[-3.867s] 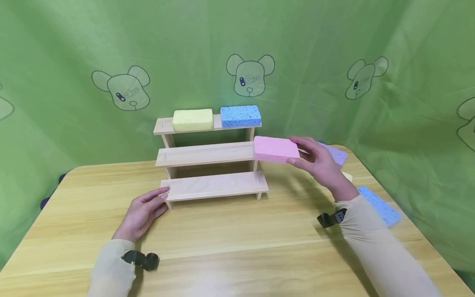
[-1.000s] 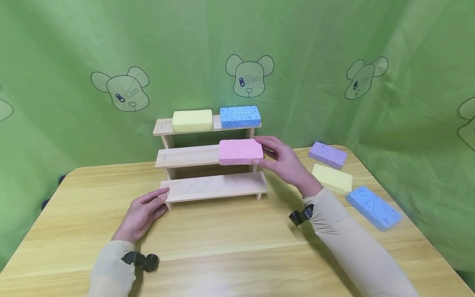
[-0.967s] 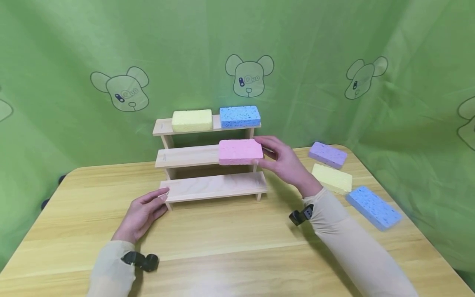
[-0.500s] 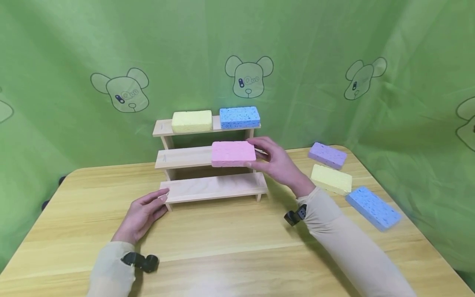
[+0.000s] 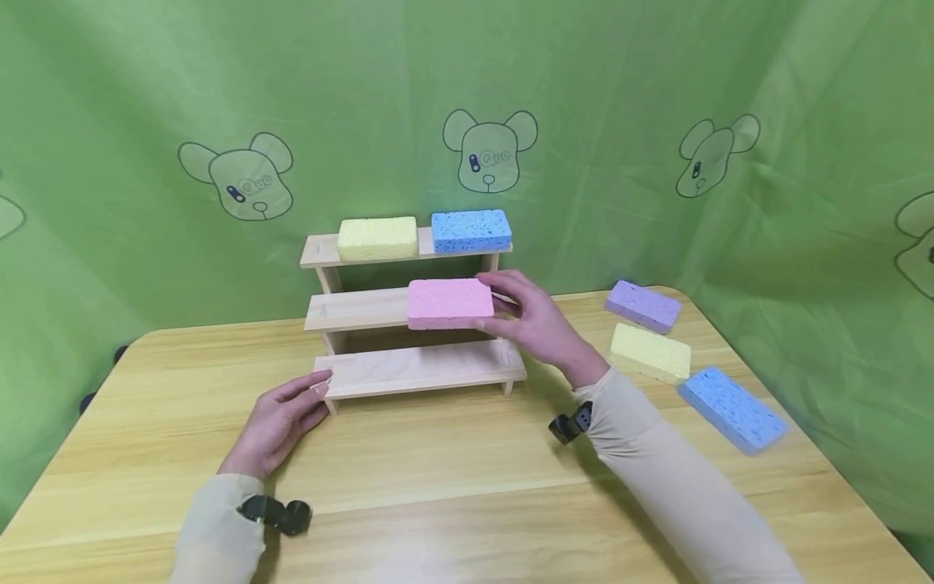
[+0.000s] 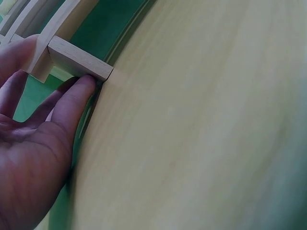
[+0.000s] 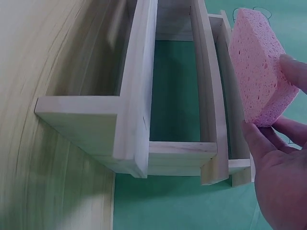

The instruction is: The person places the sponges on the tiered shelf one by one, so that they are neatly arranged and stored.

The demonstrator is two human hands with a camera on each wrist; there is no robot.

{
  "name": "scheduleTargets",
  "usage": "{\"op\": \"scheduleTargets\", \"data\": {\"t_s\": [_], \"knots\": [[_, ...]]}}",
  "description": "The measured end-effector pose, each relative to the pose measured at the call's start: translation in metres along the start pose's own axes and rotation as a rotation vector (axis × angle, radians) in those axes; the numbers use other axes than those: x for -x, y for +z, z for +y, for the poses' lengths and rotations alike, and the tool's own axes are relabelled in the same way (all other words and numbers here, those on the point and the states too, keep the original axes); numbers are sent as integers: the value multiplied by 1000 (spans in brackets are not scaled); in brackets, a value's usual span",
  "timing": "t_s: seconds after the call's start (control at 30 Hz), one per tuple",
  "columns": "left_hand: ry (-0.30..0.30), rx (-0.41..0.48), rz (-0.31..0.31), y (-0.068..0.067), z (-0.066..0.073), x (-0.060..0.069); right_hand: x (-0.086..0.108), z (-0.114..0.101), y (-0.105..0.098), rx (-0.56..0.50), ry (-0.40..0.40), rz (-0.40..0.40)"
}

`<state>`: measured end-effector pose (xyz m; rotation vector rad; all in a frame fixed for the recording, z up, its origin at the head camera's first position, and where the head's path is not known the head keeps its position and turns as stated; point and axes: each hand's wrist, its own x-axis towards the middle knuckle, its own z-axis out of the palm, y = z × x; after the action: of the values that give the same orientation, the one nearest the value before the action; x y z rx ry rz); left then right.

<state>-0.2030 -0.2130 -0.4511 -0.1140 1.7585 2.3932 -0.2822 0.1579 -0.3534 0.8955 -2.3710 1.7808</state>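
My right hand [image 5: 536, 324] pinches a pink sponge [image 5: 450, 304] by its right end, over the right half of the middle tier of a three-tier wooden rack [image 5: 419, 369]. In the right wrist view the pink sponge [image 7: 259, 62] is between thumb and fingers of the right hand [image 7: 283, 167]; whether it touches the tier, I cannot tell. My left hand [image 5: 280, 422] holds the left end of the bottom tier; the left wrist view shows its fingers [image 6: 72, 103] against the rack's end piece [image 6: 79, 60]. A yellow sponge [image 5: 377, 238] and a blue sponge [image 5: 471, 231] lie on the top tier.
On the table [image 5: 438, 503], at the right, lie a purple sponge [image 5: 644, 306], a second yellow sponge [image 5: 649, 353] and a second blue sponge [image 5: 733, 410]. A green curtain [image 5: 365, 97] hangs behind the rack.
The right hand has carried the pink sponge leftward, from beyond the middle tier's right end to over its right half. The left hand stays at the rack's left end.
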Motion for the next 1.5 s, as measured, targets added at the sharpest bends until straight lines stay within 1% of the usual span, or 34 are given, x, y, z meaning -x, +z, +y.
{"op": "scheduleTargets", "data": {"t_s": [0.23, 0.37, 0.53, 0.6, 0.77, 0.87, 1.0, 1.07, 1.17, 1.3, 1.5], "knots": [[-7, 0, 7, 0, 1, 0, -3, -1, 4, 101, -18, 5], [-11, -3, 7, 1, 1, 0, -4, -5, 9, 129, -7, 2], [-11, -2, 7, 1, 1, 0, -3, -27, 17, 122, 9, -9], [-12, -5, 7, 1, 1, 0, -1, -38, 20, 141, 7, -12], [-15, -21, 8, 2, 2, -1, -2, -46, 23, 196, -8, -15], [-12, -24, 3, 2, 1, -1, -2, -45, 24, 194, -12, -10], [-9, -9, 3, -1, 0, -2, -6, -40, 27, 112, 1, -21], [-8, -3, 0, -2, 0, -2, -9, -33, 28, 64, 12, -26], [-6, 0, -3, -3, 0, -2, -13, -18, 29, 33, 25, -18], [-9, 3, -1, -2, 0, -3, -18, -2, 30, 12, 29, -15], [-11, 2, -3, -2, 0, -1, -20, 1, 34, 11, 10, -26]]}}
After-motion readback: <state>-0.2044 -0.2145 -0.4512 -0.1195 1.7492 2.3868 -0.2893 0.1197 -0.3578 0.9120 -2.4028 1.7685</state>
